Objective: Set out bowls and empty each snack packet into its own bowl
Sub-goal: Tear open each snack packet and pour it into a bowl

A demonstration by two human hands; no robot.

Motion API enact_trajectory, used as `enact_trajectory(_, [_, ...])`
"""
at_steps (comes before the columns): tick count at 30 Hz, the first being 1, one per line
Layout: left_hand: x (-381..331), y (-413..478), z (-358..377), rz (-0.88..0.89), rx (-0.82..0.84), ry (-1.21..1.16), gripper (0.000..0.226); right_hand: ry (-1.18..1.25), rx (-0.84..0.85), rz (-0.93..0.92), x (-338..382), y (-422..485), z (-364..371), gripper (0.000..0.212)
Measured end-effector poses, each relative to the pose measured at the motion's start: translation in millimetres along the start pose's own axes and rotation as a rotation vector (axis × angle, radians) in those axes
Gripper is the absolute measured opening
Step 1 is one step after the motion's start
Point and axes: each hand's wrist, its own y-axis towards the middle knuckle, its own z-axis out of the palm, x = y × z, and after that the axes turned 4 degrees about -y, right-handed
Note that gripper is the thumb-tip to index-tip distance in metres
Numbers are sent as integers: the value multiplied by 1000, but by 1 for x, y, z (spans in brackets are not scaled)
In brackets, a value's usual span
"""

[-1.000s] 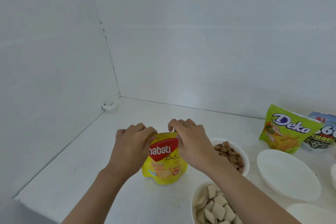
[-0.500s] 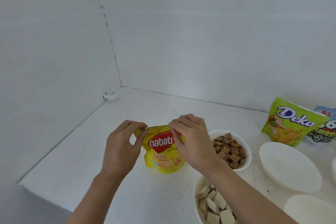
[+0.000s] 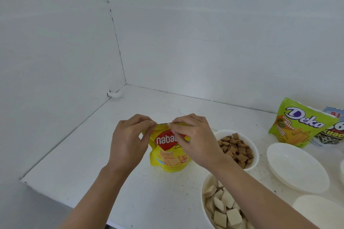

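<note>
Head view shows a yellow Nabati packet [image 3: 167, 151] standing upright on the white surface [image 3: 89, 156], its red label reading "naba" before a thumb covers the rest. Left hand [image 3: 128, 143] and right hand [image 3: 195, 141] each pinch the packet's top edge, their grip pressed together on the foil at either side. Just right of the packet sits a white bowl of brown squares [image 3: 236, 149]; nearer the camera, a bowl of pale wafer pieces [image 3: 221, 208]. Farther right lies an empty white bowl [image 3: 296, 168]. Behind it leans a green packet [image 3: 296, 122] printed "Deka Mini Bites", with a dark packet [image 3: 333, 134] reading "Kuac" partly hidden behind that.
</note>
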Motion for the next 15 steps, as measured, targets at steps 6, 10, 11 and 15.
enact_trajectory(6, [-1, -1, 4, 32, 25, 46, 17, -22, -19, 20, 6, 2, -1, 21])
enact_trajectory(10, [-1, -2, 5, 19, 11, 39, 17, -29, -26, 25, 7, 1, 0, 19])
enact_trajectory(11, [-2, -2, 5, 16, 7, 39, 16, -30, -24, 25, 8, 1, -1, 19])
enact_trajectory(15, [-4, -3, 1, 4, 3, 39, 14, -13, -2, 39, 12, 4, -3, 18])
